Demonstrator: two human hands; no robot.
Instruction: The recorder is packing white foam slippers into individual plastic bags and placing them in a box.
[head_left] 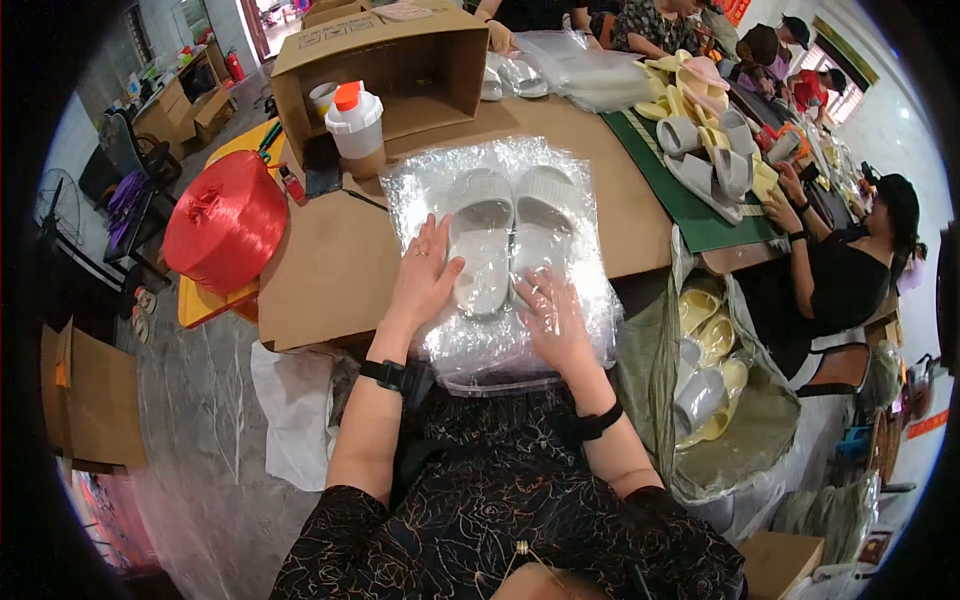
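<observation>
A pair of light grey slide slippers (482, 262) lies side by side, toes away from me, within a shiny clear plastic bag. Beneath and around them is a stack of clear plastic bags (590, 300) that hangs over the table's near edge. My left hand (427, 275) rests flat along the left slipper's outer side, fingers stretched forward. Over the heel of the right slipper lies my right hand (553, 318), its fingers spread. Glints of film cross the right hand; I cannot tell whether it is inside the bag or on top.
On the cardboard-covered table (320, 290) stand an open carton (400, 110), a white bottle (356, 135) with an orange cap and a roll of red twine (222, 222). Slippers (700, 150) are heaped on a green mat. A sack (770, 420) holds more slippers. Co-workers sit at right.
</observation>
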